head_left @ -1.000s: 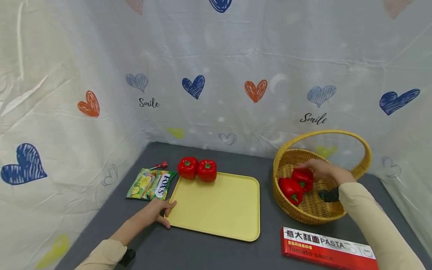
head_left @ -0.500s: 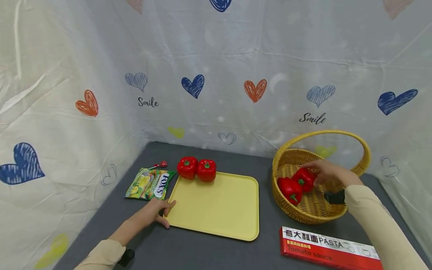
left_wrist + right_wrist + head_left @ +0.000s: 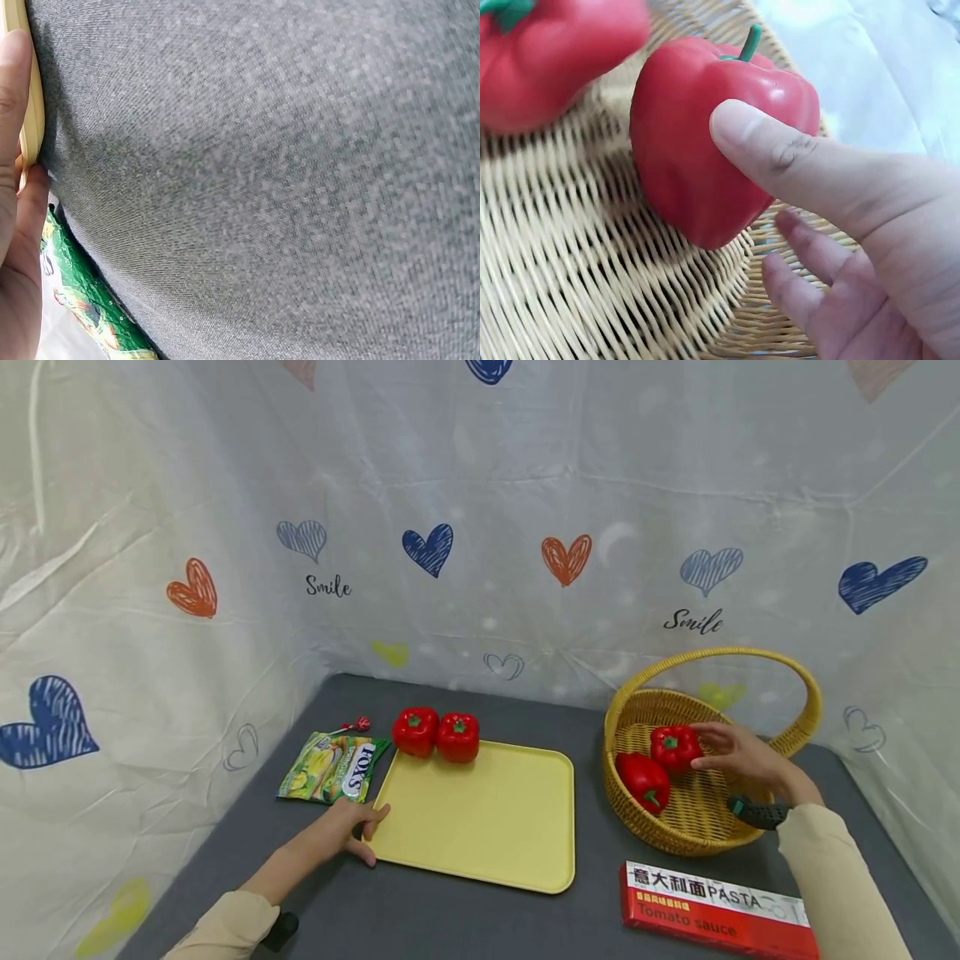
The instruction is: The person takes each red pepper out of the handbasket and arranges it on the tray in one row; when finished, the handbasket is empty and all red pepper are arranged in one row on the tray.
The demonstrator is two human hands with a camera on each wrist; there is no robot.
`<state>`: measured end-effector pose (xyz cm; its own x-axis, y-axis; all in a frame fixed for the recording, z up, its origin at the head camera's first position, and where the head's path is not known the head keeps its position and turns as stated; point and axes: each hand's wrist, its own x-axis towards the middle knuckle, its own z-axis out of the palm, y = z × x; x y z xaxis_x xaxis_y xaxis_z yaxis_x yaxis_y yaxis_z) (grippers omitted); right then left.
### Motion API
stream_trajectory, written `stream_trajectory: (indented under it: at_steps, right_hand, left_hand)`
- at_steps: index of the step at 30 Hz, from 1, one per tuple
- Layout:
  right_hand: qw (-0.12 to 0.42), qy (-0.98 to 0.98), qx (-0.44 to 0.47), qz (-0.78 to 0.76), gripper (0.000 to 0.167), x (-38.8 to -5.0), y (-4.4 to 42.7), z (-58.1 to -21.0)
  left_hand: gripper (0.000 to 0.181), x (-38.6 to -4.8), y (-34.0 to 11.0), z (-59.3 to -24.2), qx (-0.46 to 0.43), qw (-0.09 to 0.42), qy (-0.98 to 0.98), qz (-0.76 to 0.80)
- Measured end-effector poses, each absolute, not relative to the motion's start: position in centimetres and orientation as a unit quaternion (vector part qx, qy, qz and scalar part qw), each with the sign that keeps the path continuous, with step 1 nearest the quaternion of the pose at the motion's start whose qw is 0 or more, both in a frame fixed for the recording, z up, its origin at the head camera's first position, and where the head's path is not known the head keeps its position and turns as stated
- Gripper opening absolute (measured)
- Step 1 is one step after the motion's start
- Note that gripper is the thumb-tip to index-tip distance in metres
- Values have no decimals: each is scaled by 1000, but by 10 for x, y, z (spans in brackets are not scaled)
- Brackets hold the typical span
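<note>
At the near left corner of a yellow tray (image 3: pixel 480 818), my left hand (image 3: pixel 337 837) grips the rim between thumb and fingers; the left wrist view shows the thumb along the tray's rim (image 3: pixel 33 127). Two red peppers (image 3: pixel 416 732) (image 3: pixel 457 737) sit side by side at the tray's far left corner. Inside the wicker basket (image 3: pixel 705 847) lie two more red peppers (image 3: pixel 676 748) (image 3: pixel 642 781). My right hand (image 3: pixel 750 762) is at the right side of the farther one, fingers spread; in the right wrist view its thumb overlaps that pepper (image 3: pixel 697 150), lower fingers away from it.
A green and yellow FOX'S candy bag (image 3: pixel 333 768) lies left of the tray, with a red lollipop (image 3: pixel 362 724) behind it. A red and white pasta box (image 3: pixel 712 910) is in front of the basket, whose tall handle (image 3: pixel 720 652) arches over it.
My right hand has drawn back to the right from over the farther basket pepper, which has turned its stem and shifted slightly away. The left hand stays at the tray corner.
</note>
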<state>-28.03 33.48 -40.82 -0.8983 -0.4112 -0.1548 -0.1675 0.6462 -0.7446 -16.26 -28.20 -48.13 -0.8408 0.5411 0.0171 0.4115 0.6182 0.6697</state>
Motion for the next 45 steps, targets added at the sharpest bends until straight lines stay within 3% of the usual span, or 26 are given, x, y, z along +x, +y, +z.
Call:
stream_trajectory:
  at_steps: [10, 15, 19, 22, 27, 45]
  right_hand:
    - [194, 792, -100, -570, 71, -270, 341, -429]
    - [171, 777, -74, -601, 58, -268, 342, -435]
    - [161, 786, -63, -593, 64, -267, 344, -434]
    - [159, 794, -69, -582, 74, -264, 344, -433]
    - [153, 802, -80, -571, 76, -255, 347, -429]
    - [158, 695, -123, -691, 61, -220, 334, -397]
  left_hand:
    - [40, -164, -283, -481, 271, 87, 902, 324]
    - [41, -163, -282, -482, 278, 83, 897, 335]
    - [41, -164, -282, -482, 275, 83, 900, 327]
    - [40, -165, -282, -482, 274, 82, 904, 317]
    - [39, -165, -282, -483, 280, 81, 905, 310]
    - [38, -162, -281, -479, 273, 87, 899, 330]
